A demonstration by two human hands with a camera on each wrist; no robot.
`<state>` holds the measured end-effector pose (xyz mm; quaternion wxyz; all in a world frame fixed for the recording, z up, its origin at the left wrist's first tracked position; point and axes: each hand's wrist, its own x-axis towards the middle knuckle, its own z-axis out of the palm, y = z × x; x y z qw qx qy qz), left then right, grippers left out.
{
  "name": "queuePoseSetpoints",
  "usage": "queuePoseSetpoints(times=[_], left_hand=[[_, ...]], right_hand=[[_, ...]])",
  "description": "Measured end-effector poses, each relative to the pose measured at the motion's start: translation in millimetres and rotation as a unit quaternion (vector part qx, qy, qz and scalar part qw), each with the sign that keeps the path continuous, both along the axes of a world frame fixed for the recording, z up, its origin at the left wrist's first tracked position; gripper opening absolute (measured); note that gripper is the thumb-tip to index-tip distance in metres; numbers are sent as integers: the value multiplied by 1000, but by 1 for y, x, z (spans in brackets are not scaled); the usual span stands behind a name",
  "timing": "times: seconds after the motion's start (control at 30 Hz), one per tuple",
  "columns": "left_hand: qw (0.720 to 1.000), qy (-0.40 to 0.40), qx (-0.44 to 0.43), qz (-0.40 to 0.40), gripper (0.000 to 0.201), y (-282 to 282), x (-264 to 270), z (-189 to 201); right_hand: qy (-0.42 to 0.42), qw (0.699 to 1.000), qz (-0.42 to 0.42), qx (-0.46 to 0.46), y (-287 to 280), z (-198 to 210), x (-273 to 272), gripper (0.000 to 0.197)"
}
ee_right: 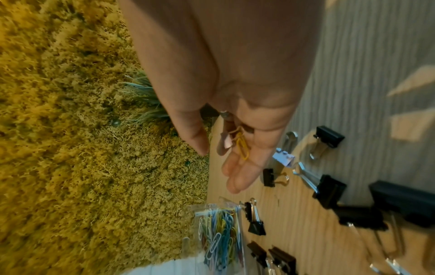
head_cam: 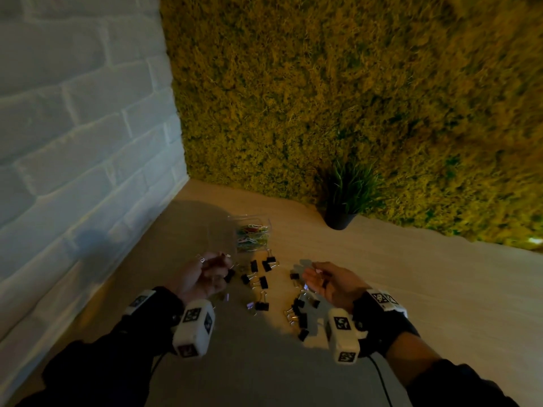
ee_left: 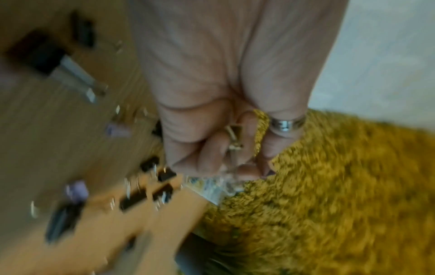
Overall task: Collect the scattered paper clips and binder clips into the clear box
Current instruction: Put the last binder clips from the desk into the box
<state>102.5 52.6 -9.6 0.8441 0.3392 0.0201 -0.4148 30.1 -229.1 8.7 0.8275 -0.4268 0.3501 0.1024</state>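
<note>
The clear box [head_cam: 249, 220] stands on the wooden table [head_cam: 411, 274], partly filled with coloured paper clips [head_cam: 253, 237]; it also shows in the right wrist view as the clear box [ee_right: 196, 211]. Several black binder clips [head_cam: 261, 306] lie scattered before it, with more binder clips [ee_right: 329, 188] under my right hand. My left hand [head_cam: 219, 264] hovers just left of the box, and in the blurred left wrist view its fingers [ee_left: 212, 154] curl round small metal clips [ee_left: 234, 137]. My right hand [head_cam: 313, 273] is palm up with relaxed fingers [ee_right: 244, 174]; a yellow paper clip [ee_right: 242, 147] and a pink one lie on them.
A small potted grass plant [head_cam: 340, 212] stands at the back of the table, right of the box. A white brick wall [head_cam: 73, 142] runs along the left side, and a moss wall [head_cam: 352, 83] closes the back.
</note>
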Motion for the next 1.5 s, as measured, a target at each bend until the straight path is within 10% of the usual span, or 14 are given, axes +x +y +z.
queuePoseSetpoints(times=[0.33,0.6,0.97,1.07,1.17,1.37,1.5], left_hand=[[993,72,-95,4,16,-11,-14,-4],[989,87,-119,5,19,-3,-16,-12],[988,138,24,68,16,9,-12,4],[981,68,180,27,32,3,-10,8],[906,-123,403,-39,29,-11,-10,10],[642,-459,602,-122,13,-35,-10,-4],[649,-435,615,-107,29,-34,5,-19]], right_hand=[[-47,990,107,-74,29,27,12,24],[-141,934,117,-307,79,52,100,37],[-206,787,205,-545,80,45,93,49],[-172,719,304,-600,56,39,72,41],[-90,701,363,-608,23,18,52,21],[21,666,435,-606,-11,-7,24,23],[41,669,426,-607,-3,-16,10,15]])
